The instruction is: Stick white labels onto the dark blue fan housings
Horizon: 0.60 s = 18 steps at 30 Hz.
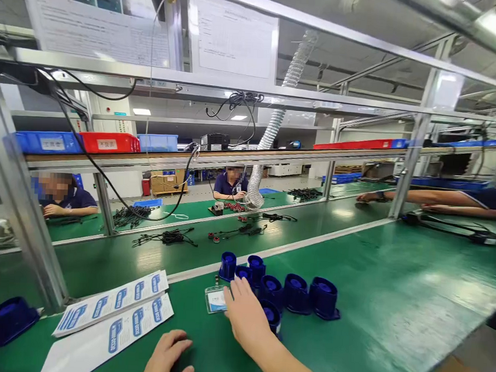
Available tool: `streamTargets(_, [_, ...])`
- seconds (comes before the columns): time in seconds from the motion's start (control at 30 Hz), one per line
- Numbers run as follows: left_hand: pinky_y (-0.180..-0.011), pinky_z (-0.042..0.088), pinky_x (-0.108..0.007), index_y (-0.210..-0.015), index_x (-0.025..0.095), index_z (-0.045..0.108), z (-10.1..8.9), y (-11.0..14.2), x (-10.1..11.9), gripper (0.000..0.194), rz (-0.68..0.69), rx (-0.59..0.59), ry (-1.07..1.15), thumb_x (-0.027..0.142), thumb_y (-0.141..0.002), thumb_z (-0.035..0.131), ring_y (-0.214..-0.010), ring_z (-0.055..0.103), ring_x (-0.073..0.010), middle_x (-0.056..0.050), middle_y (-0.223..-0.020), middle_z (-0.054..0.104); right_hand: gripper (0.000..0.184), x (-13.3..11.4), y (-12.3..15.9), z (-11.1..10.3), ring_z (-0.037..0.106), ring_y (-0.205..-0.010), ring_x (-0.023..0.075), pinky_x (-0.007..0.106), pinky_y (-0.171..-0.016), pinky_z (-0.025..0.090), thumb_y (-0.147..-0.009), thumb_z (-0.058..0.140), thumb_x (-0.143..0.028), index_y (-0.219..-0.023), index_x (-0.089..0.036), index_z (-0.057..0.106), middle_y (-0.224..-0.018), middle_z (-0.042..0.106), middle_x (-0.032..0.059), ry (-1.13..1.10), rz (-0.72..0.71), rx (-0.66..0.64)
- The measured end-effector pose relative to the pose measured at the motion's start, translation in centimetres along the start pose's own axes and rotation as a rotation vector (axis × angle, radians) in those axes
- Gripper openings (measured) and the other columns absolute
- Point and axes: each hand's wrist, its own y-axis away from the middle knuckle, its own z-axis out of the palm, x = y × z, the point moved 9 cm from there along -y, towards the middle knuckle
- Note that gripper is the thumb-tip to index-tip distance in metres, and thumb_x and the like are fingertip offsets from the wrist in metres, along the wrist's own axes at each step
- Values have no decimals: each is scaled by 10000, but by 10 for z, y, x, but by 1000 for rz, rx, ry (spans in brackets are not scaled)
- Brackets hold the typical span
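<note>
My right hand (246, 315) reaches forward over the green bench, fingers together and stretched out, its tips touching a clear badge holder (215, 300) and the nearest of several dark blue round plastic parts (296, 292). It holds nothing that I can see. My left hand (169, 355) rests low on the mat near the bottom edge, fingers loosely curled, nothing visible in it. Two white label sheets with blue stickers (115, 309) lie to the left of both hands.
A metal frame post (22, 214) stands at the left, with another blue part (6, 318) beside it. Black cable bundles (167, 237) lie on the middle belt. Other people sit across the line, and a co-worker's arm (436, 200) rests at the right.
</note>
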Motion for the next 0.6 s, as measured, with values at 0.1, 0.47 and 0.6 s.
streamTargets(0.1, [-1312,363,-438,-1549,286,562,-18,1,1,617,-197,-169,-370,353,-937,586,-1586,362,-315,-64,-1694,384,680,-20,-6,20,317,-1580,401,563,-1323,253,-1036,592,-392,-1614,-66,446,-1668,366,236,-80,-76,-40])
streamTargets(0.47, [-1080,513,-510,-1561,157,497,-168,27,-91,681,-677,-65,-652,38,-894,560,-1398,525,-379,-190,-1495,560,709,-91,4,58,417,-1513,450,587,-1217,435,-1021,588,-546,-1563,-93,534,-1637,377,244,-152,-282,-20])
streamTargets(0.6, [-1119,477,-560,-1481,195,551,-182,31,-125,744,-772,-86,-603,90,-781,779,-1381,523,-347,-129,-1459,586,593,-135,16,43,393,-1518,482,554,-1087,553,-994,644,-339,-1527,-101,537,-1659,303,302,8,-604,401])
